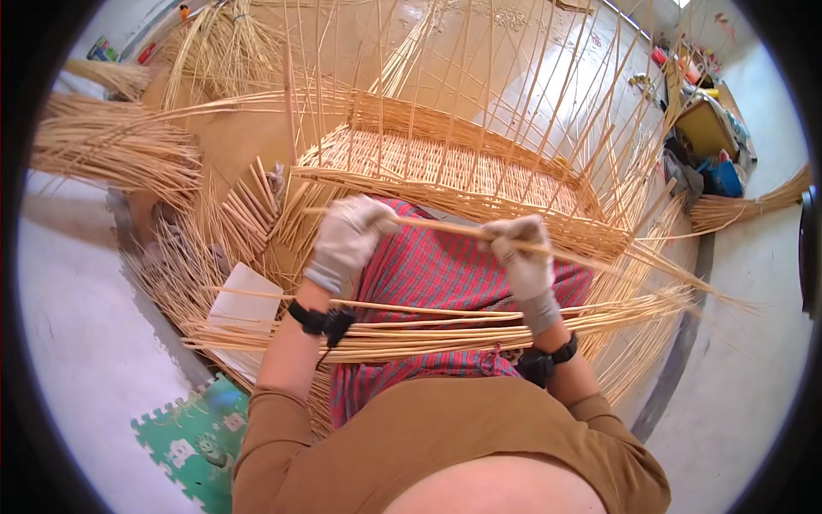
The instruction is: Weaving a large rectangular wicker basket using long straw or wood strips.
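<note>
My left hand (349,238) and my right hand (525,257), both in pale work gloves, are closed round a few thin willow rods (441,226). The rods run level between them, their thin ends trailing off to the right, slightly blurred. Just beyond my hands lies a long, shallow wicker basket (467,154) with a woven base and low walls; tall upright stakes rise from its rim. A loose bundle of willow rods (428,341) rests across my lap, on a red checked cloth (419,272), beneath my forearms.
Sheaves of willow (116,146) lean at the left, with thick short sticks (248,210) closer in. Another bundle (749,204) lies by the right wall. A green foam mat (193,441) is at lower left, a blue container (726,178) at far right. Offcuts litter the floor.
</note>
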{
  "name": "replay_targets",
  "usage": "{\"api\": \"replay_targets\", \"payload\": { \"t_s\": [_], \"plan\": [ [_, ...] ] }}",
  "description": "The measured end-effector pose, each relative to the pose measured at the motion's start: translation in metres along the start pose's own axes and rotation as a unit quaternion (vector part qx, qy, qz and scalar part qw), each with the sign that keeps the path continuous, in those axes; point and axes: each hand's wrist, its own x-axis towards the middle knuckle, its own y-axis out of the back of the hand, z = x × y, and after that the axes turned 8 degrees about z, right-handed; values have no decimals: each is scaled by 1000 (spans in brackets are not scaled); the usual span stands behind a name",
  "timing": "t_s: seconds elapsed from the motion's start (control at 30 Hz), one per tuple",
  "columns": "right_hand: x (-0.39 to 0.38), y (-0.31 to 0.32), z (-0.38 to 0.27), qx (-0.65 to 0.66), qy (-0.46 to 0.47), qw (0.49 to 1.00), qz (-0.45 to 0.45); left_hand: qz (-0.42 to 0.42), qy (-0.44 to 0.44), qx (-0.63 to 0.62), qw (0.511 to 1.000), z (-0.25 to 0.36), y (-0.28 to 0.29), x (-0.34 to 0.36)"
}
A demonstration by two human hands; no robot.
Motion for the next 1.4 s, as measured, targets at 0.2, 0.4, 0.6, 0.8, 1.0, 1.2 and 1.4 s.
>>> {"api": "replay_targets", "payload": {
  "t_s": [0.2, 0.4, 0.6, 0.8, 1.0, 1.2, 1.4],
  "plan": [
    [53, 21, 15, -10, 14, 982, 189, -109, 97, 382, 913, -80, 51, 62],
    [41, 29, 37, -9, 52, 967, 250, -99, 95, 336, 932, -126, 44, 68],
    [21, 34, 74, 14, -26, 965, 260, -31, 96, 216, 971, -139, 41, 60],
    [21, 44, 85, 79, -73, 965, 240, 180, -8, 189, 965, -111, -21, 72],
    [36, 44, 91, 2, -141, 939, 314, -91, 409, 23, 908, -122, -36, 88],
    [112, 51, 59, -104, -159, 953, 237, -107, 410, -157, 892, -125, -31, 81],
    [241, -87, 5, -423, 109, 899, -27, 42, 417, -132, 898, -122, -64, 63]
  ]
}}
